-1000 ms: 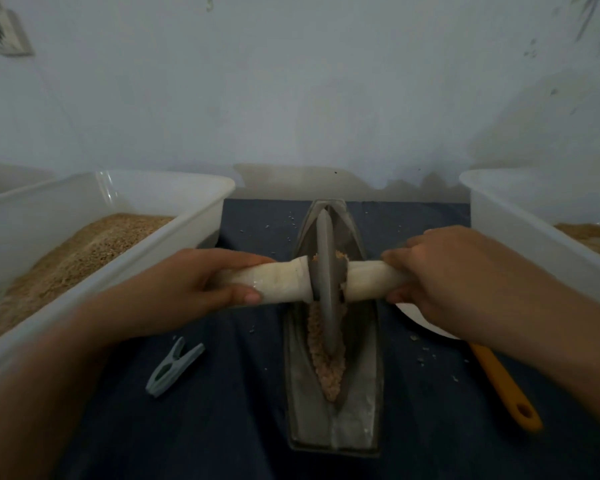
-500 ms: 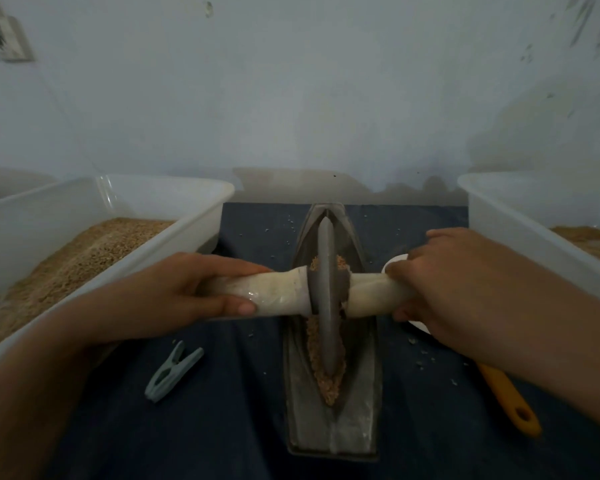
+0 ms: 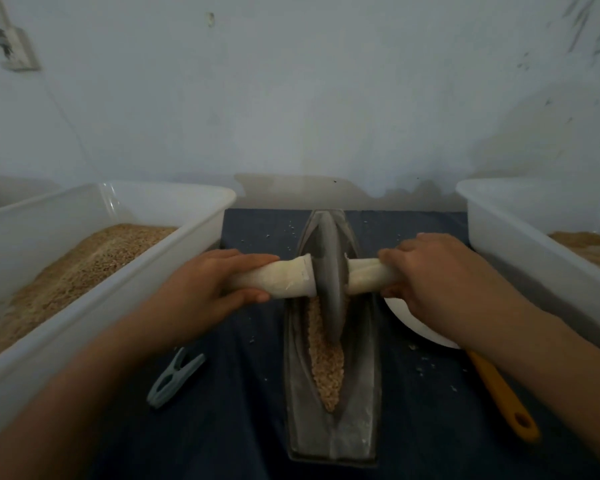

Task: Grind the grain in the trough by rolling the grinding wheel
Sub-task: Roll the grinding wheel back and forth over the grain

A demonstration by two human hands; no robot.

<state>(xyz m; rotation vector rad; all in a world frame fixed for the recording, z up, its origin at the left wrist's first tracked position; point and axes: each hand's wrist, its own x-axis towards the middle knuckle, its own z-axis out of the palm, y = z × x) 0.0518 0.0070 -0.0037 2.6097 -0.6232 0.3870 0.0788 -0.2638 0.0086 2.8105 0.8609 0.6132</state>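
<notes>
Both hands clamped on the axle of a grinding wheel point(image 3: 328, 282) standing upright in a narrow metal trough point(image 3: 333, 438).

Left hand point(image 3: 201, 289) wrapped around the pale left handle point(image 3: 278, 280), thumb underneath; right hand point(image 3: 426, 275) curled over the right handle point(image 3: 364, 277), fingers closed around it. Wheel seated in the far half of the trough's groove, with tan grain point(image 3: 326, 368) heaped in the groove on the near side of it. Trough laid lengthwise on a dark blue cloth point(image 3: 222, 427), between two white bins: left bin point(image 3: 94, 289) filled with grain, right bin point(image 3: 520, 247) partly in view. Grey clothespin point(image 3: 174, 379) lying left of the trough; white dish point(image 3: 420, 330) and orange handle point(image 3: 499, 396) to its right, half hidden by the right forearm. Loose crumbs scattered over the cloth.
</notes>
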